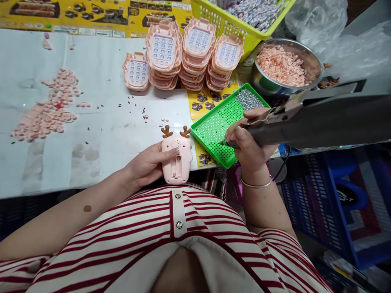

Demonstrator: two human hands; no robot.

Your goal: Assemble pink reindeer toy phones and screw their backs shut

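Note:
In my left hand (149, 162) is a pink toy phone (176, 162) with brown antlers, its back facing up. The battery slot on it is uncovered, and my thumb lies across the shell just above that slot. My right hand (252, 142) is wrapped round a dark power screwdriver (305, 124), whose body runs off to the right. The driver's tip is over the green perforated tray (210, 132). Small silver screws (249, 99) are heaped in the tray's far corner.
Stacked pink phone shells with keypads (163, 51) stand at the back. Small pink pieces (58, 106) are scattered at left. A metal bowl (317, 75) holds more pink parts, beside a yellow basket (224, 18). Blue crates (324, 203) stand at lower right.

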